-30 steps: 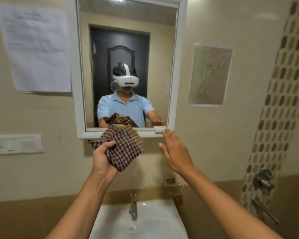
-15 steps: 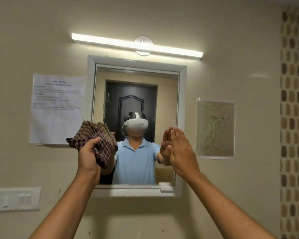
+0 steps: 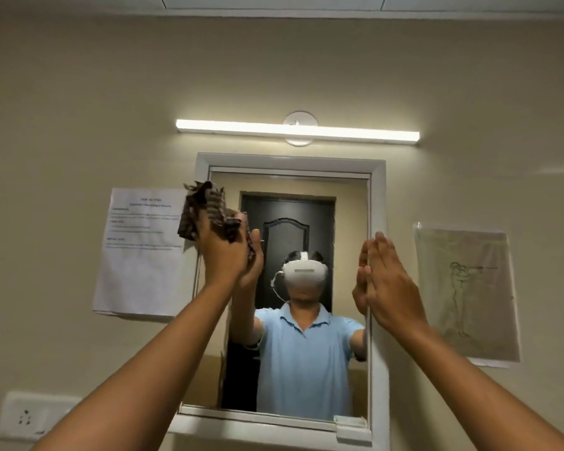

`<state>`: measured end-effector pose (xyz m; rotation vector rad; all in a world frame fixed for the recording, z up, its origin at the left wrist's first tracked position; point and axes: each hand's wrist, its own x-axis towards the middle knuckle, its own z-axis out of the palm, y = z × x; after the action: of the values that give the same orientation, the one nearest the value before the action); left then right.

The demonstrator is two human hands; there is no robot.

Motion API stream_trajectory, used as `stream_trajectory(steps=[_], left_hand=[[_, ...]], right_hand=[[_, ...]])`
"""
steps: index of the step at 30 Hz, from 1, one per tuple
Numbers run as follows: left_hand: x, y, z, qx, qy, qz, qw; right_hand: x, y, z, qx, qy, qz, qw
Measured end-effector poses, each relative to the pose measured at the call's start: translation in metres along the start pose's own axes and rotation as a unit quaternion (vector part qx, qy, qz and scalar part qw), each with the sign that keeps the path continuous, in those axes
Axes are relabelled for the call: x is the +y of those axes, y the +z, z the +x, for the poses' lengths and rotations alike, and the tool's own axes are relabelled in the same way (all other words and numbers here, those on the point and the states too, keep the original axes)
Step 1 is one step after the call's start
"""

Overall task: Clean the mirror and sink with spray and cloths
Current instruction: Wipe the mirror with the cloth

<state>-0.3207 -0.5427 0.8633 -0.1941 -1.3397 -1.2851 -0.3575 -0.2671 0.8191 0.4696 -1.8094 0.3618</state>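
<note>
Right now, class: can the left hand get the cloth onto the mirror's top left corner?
Probably yes. The left hand grips the checked cloth at the mirror, just below that corner, with nothing between.

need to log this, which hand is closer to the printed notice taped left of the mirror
Left. The left hand, gripping the checked cloth, is right beside the printed notice; the right hand is across the mirror at its right frame.

Only light source I see is the tube light above the mirror; it blows out to white with a soft halo on the wall around it. Rest of the room is dim, warm-beige. My forearms below it are in shadow. Wide-angle bend at frame edges. Printed sheet left of the mirror is soft, text unreadable. Cloth slightly motion-blurred.
</note>
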Motion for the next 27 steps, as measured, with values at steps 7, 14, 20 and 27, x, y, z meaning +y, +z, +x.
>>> stream_trajectory(steps=[7, 14, 20, 27], left_hand=[[-0.026, 0.018, 0.025, -0.051, 0.151, 0.364, 0.918], [-0.015, 0.024, 0.064, -0.056, 0.210, 0.381, 0.899], [-0.017, 0.055, 0.055, -0.092, 0.284, 0.446, 0.844], [0.007, 0.107, 0.027, -0.168, 0.354, 0.453, 0.801]], right_hand=[[0.009, 0.010, 0.002, 0.059, -0.031, 0.016, 0.998], [0.018, 0.013, 0.002, 0.074, -0.055, -0.001, 0.996], [0.025, 0.006, 0.003, 0.054, -0.065, -0.012, 0.996], [0.030, -0.002, 0.003, -0.007, -0.062, -0.034, 0.997]])
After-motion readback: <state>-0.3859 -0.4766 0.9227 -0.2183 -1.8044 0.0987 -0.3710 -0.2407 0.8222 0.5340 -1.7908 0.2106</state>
